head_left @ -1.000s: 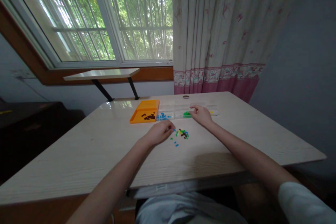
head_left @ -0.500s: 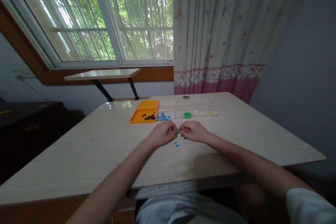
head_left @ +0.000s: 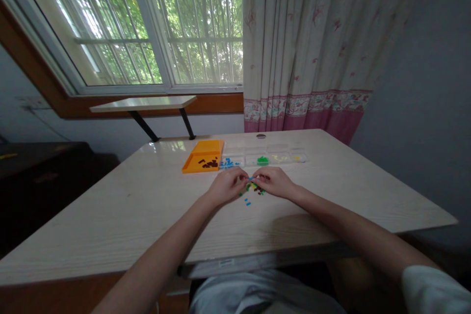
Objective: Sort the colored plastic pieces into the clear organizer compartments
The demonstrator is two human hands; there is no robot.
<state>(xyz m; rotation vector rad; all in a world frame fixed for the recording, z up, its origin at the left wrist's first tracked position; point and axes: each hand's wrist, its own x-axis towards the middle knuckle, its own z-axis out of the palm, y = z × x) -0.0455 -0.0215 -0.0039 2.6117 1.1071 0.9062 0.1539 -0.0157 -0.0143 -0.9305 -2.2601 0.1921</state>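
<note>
Between my fingertips is a small blue building brick point(head_left: 250, 178). My left hand point(head_left: 230, 184) pinches it from the left, and my right hand point(head_left: 274, 182) pinches it from the right. The two hands almost meet over the table. Under them lies a loose pile of tiny green, yellow and brown bricks point(head_left: 258, 189), partly covered by my right hand. A few small blue bricks point(head_left: 248, 203) lie on the table just nearer to me. Whether the held blue piece is one brick or more is too small to tell.
Beyond my hands stands an open orange box point(head_left: 188, 167) with dark brown bricks. Clear plastic boxes point(head_left: 251, 161) run to its right, holding blue, green, pale yellow and yellow pieces. A raised shelf point(head_left: 143, 103) stands at the table's point(head_left: 121, 206) back left.
Both hands have risen slightly away from me with the blue brick between them. More of the pile beneath shows now.
</note>
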